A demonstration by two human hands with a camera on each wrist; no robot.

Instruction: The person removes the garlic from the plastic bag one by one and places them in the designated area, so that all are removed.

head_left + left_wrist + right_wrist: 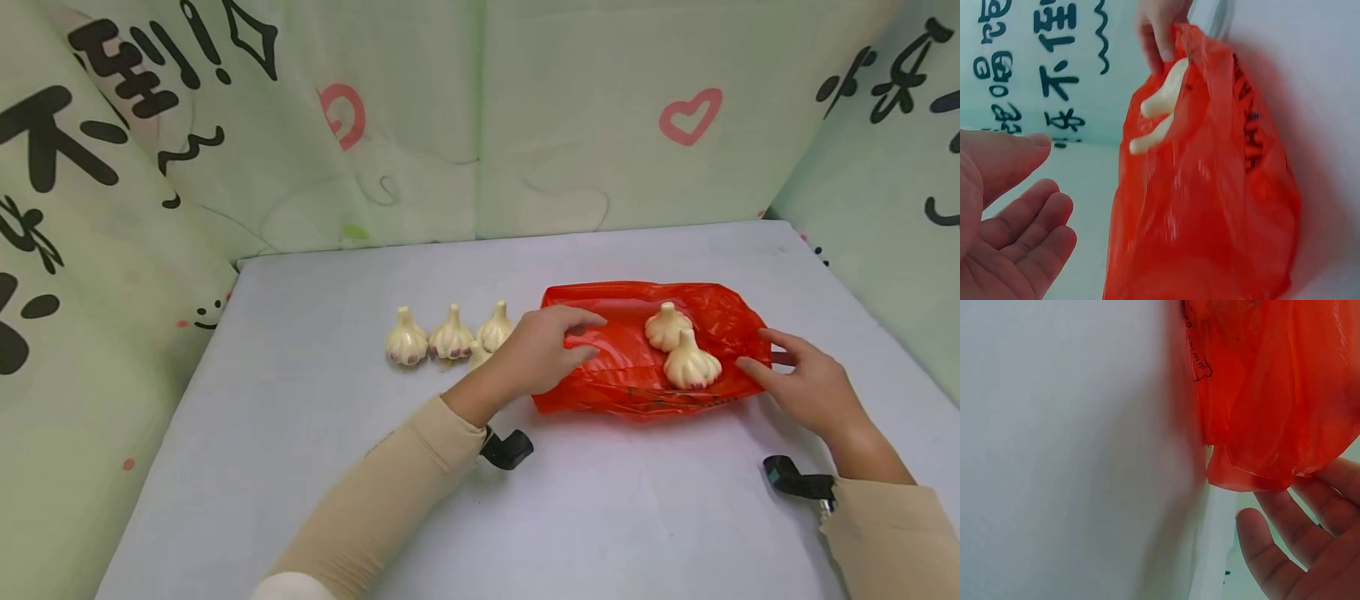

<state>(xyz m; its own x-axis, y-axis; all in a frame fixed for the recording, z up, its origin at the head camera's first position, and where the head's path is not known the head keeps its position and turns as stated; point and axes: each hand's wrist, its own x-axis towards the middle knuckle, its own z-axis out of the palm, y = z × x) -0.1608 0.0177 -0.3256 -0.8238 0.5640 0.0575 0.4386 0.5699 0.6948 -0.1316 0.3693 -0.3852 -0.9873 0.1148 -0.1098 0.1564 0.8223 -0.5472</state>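
Observation:
A red plastic bag (pixel 600 379) lies on the table with two garlic bulbs (pixel 692 363) at its right part. My left hand (pixel 546 348) hovers over the bag's left end, fingers and thumb apart and holding nothing; the left wrist view shows the same hand (pixel 1016 219) beside the bag (pixel 1179 231). At the bag's right end, my right hand (pixel 810 387) has its fingers spread against the edge. From the right wrist, the fingers (pixel 1300 528) touch the red plastic (pixel 1260 419), while the thumb stands apart from it.
Several more garlic bulbs (pixel 451 335) stand left of the bag, one partly hidden by my left hand. A white-covered table (pixel 315 417) bears everything. Pale green printed curtains (pixel 570 125) rise behind and at both sides.

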